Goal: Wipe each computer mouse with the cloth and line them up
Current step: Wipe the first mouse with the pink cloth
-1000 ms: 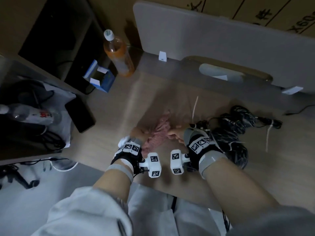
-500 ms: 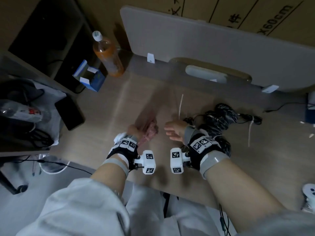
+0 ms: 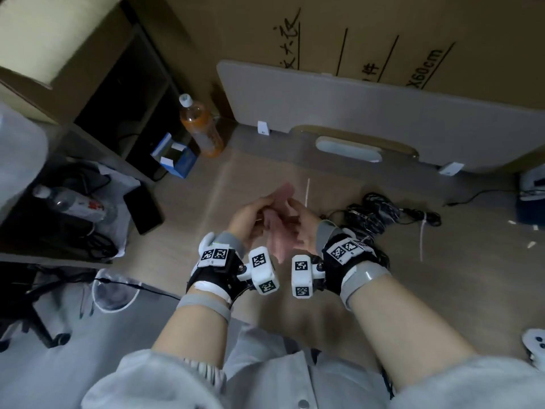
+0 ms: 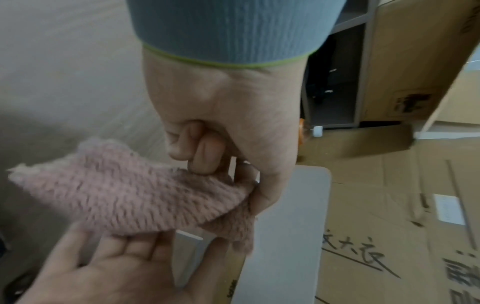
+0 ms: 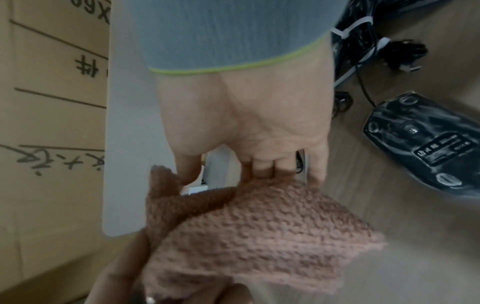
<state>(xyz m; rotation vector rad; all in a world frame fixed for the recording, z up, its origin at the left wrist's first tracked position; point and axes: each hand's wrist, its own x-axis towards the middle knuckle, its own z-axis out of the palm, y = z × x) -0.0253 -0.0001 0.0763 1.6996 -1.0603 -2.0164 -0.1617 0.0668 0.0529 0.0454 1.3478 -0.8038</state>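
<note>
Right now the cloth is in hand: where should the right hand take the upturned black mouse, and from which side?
By its long flanks, coming from above. The mouse lies belly-up on the desk, label showing, so its narrow sides are free for thumb and fingers. Avoid the cable end toward the tangled cords. The left hand pinches the cloth.

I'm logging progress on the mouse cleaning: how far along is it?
Early. Done: the pink cloth is picked up. In hand: left hand pinches it, right hand open against it. Left: the black mouse lies upside down among cables, no lined-up row visible.
</note>
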